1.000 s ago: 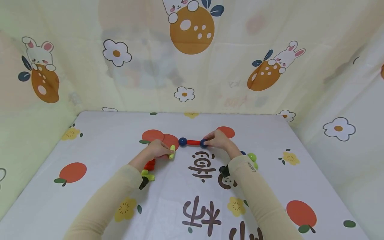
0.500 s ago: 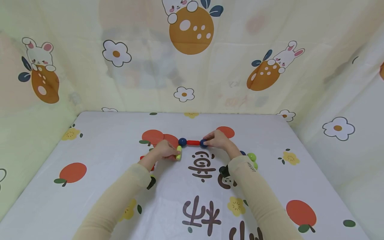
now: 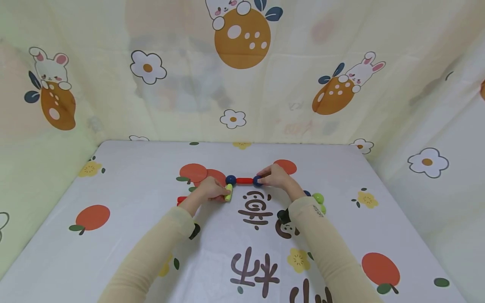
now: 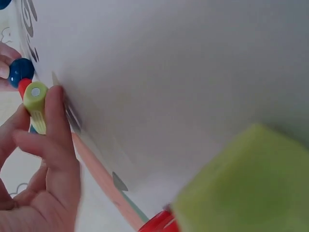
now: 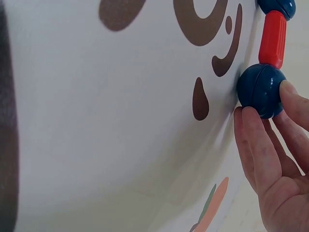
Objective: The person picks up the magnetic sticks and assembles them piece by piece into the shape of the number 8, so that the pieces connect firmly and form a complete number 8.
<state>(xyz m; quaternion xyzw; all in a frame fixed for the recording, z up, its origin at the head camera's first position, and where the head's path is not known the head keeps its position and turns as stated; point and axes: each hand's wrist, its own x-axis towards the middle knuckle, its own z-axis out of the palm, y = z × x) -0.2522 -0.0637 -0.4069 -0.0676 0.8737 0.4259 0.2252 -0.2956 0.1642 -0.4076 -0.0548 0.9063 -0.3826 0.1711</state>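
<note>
A red rod joins two dark blue balls on the table, the left ball and the right ball. My left hand pinches a yellow-green rod between thumb and fingers, its far end right at the left ball. A silvery disc shows in the near end of that yellow-green rod in the left wrist view. With thumb and fingertips my right hand grips the right ball, seen large in the right wrist view beside the red rod.
Red pieces lie partly hidden by the left forearm. Green balls and a blue ball lie beyond the right forearm. A blurred green piece fills the left wrist view's lower right. A printed curtain stands behind the table.
My left hand has moved right with the yellow-green rod, bringing it up to the left blue ball. The right hand has stayed on its ball.
</note>
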